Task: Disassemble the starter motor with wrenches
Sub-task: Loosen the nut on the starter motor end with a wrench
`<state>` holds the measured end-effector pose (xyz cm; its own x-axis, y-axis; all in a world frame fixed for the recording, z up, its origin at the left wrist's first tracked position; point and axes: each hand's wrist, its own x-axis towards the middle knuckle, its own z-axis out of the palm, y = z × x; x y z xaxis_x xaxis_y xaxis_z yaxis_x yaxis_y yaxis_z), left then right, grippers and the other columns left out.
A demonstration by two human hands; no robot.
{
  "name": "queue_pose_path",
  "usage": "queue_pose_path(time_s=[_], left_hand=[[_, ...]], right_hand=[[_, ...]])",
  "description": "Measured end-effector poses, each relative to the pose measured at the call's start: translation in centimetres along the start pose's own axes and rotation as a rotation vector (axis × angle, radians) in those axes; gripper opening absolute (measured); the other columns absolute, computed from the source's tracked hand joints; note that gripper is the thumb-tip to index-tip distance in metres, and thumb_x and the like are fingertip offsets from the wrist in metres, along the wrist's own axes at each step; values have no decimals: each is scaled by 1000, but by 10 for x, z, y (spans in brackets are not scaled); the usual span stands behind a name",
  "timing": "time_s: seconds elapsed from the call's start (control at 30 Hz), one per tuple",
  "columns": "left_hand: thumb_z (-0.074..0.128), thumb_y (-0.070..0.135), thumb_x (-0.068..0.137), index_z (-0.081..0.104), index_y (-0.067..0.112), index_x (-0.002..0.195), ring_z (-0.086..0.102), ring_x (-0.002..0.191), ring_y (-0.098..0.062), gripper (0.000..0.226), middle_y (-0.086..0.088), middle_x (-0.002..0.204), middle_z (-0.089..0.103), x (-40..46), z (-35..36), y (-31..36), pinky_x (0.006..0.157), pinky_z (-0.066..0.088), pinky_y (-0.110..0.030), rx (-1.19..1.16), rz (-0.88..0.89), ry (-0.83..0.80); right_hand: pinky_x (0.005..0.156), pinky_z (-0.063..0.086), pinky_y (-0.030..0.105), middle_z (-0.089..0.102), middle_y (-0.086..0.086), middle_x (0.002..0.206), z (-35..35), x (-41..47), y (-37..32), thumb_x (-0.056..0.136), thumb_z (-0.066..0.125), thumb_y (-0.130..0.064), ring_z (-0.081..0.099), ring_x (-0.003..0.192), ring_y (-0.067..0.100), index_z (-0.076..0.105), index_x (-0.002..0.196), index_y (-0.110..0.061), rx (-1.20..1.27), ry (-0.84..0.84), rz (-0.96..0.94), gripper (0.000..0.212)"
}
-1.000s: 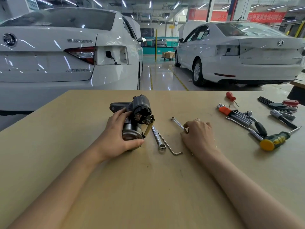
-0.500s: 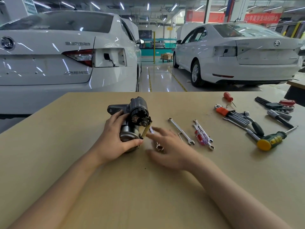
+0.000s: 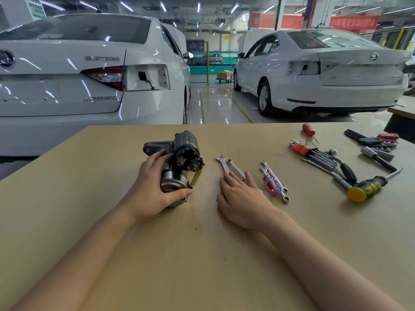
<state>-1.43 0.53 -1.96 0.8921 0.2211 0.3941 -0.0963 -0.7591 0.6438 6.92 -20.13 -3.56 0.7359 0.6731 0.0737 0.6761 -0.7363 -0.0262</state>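
Head view: the left hand [image 3: 155, 187] is gripping the starter motor [image 3: 179, 162] on the desk [image 3: 202, 254]. The right hand [image 3: 241, 194] is lying flat, fingers [image 3: 249, 177] straight, on two wrenches [image 3: 229, 166] whose long axes are running away from it, toward the desk's far edge.

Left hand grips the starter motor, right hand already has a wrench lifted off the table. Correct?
Not quite. The head view shows the right hand lying flat, fingers straight, on two wrenches that rest on the table; nothing is lifted. The left hand does grip the starter motor.
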Motion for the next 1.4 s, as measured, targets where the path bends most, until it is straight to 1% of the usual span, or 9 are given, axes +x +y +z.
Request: queue_pose_path(time_s=[0.1, 0.17, 0.23, 0.33, 0.47, 0.6, 0.8, 1.0, 1.4], left_hand=[[70, 62, 51, 36, 20, 147, 21, 143, -10, 111, 7, 154, 25, 0, 0, -1, 114, 18, -26, 3, 3, 2], [70, 63, 51, 36, 20, 147, 21, 143, -9, 110, 8, 154, 26, 1, 0, -1, 113, 18, -25, 12, 6, 6], [69, 64, 51, 36, 20, 146, 21, 142, -8, 110, 8, 154, 26, 0, 0, -2, 112, 18, -24, 14, 7, 8], [70, 63, 51, 37, 21, 146, 20, 142, -7, 109, 9, 154, 25, 0, 0, -1, 112, 17, -24, 20, 5, -4], [70, 63, 51, 36, 21, 147, 21, 142, -7, 109, 10, 154, 25, 1, 0, 0, 112, 17, -23, 10, -2, -7], [76, 56, 57, 36, 20, 147, 20, 143, -8, 105, 8, 154, 25, 1, 0, -1, 112, 17, -24, 22, -2, -9], [87, 39, 64, 36, 22, 146, 20, 142, -8, 98, 9, 154, 25, 1, 1, -3, 111, 17, -22, 23, 9, -4], [93, 30, 59, 28, 31, 149, 16, 143, -3, 112, 15, 156, 16, 1, -16, -10, 112, 15, -18, 118, 55, -146], [96, 32, 52, 35, 30, 148, 24, 142, -5, 114, 9, 155, 27, 3, -14, -18, 112, 17, -19, 147, 106, -72]], right_hand=[[117, -13, 44, 15, 7, 161, -5, -1, 6, 103, 23, -33, 7, 148, 15, 20, 151, -9, 137, 35, -10, 54], [118, 5, 41, 31, 5, 154, -13, 1, 16, 102, 32, -27, 30, 141, 21, 36, 146, -15, 269, 221, 28, 47], [99, 37, 33, 54, 9, 134, -27, 1, 37, 96, 43, -16, 54, 116, 29, 58, 129, -12, 436, 441, 223, 37], [71, 47, 33, 69, 22, 98, -34, -6, 81, 80, 55, -3, 63, 87, 33, 74, 94, 0, 477, 451, 531, 24], [54, 45, 35, 65, 27, 67, -25, -4, 96, 71, 70, -6, 55, 60, 27, 69, 60, 4, 547, 305, 601, 14], [43, 39, 22, 68, 14, 67, -19, 4, 88, 72, 75, -10, 57, 54, 17, 76, 69, -6, 557, 333, 519, 5], [53, 35, 27, 62, 10, 69, -24, -2, 90, 71, 81, -17, 57, 71, 24, 74, 75, -2, 475, 339, 590, 17], [59, 42, 31, 66, 16, 78, -28, -6, 88, 73, 82, -24, 61, 79, 30, 72, 81, 2, 424, 247, 650, 29], [51, 33, 30, 60, 16, 69, -27, -6, 80, 74, 73, -24, 56, 71, 29, 68, 73, 2, 371, 298, 683, 27]])
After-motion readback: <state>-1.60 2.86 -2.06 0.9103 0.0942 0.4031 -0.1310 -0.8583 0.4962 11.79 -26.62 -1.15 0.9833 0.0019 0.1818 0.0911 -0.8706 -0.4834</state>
